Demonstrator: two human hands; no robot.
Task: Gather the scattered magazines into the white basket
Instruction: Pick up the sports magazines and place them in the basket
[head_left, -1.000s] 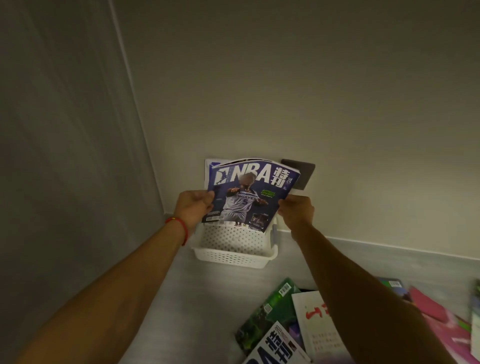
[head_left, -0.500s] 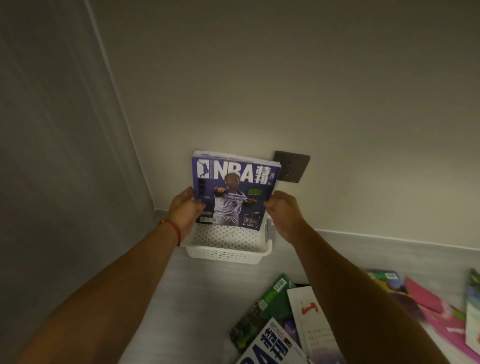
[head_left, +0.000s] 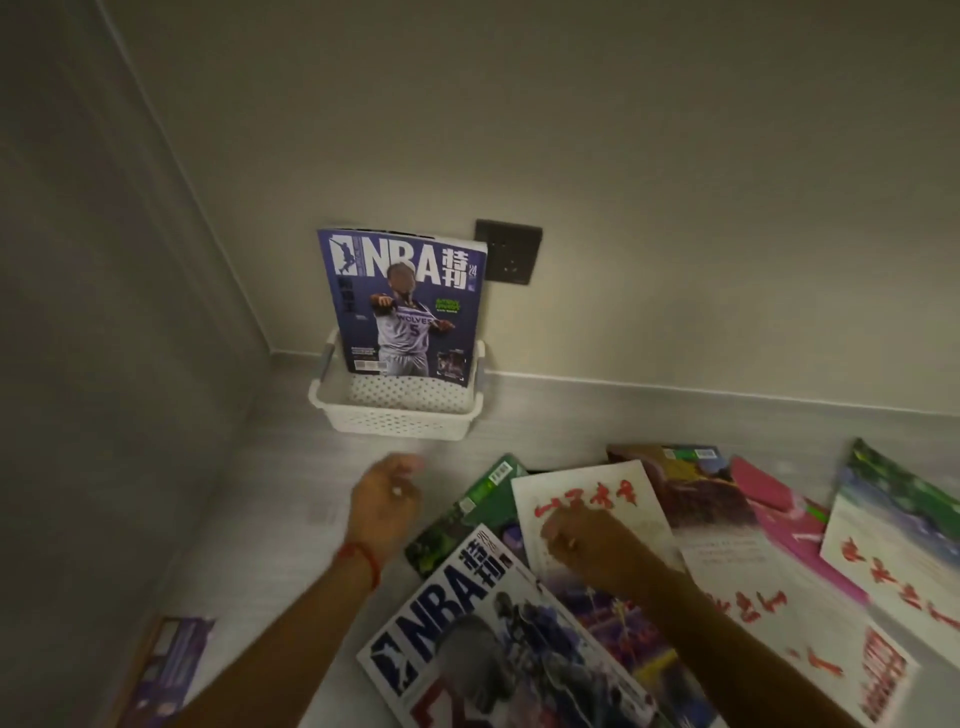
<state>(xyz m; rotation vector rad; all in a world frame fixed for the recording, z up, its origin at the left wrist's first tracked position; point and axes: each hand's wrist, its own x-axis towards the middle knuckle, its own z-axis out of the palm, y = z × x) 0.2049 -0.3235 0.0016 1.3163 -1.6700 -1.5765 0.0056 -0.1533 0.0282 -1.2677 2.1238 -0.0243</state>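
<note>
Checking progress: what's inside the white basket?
White perforated plastic basket holds an upright purple NBA magazine; page edges show behind it, their count hidden.

Overall light: dim and warm-grey; the wall above fell away into murk.
Brightest zone: a soft pool lay on the wall behind the white basket and on the upright NBA magazine.
Shadows: faint and diffuse; the left panel was darkest.
Glare: mild sheen on the glossy covers at lower right.
Blur: the left hand and right hand were smeared by motion; the magazine at the lower left corner was indistinct.
Distortion: wide-angle bowing bent the wall edges.
</note>
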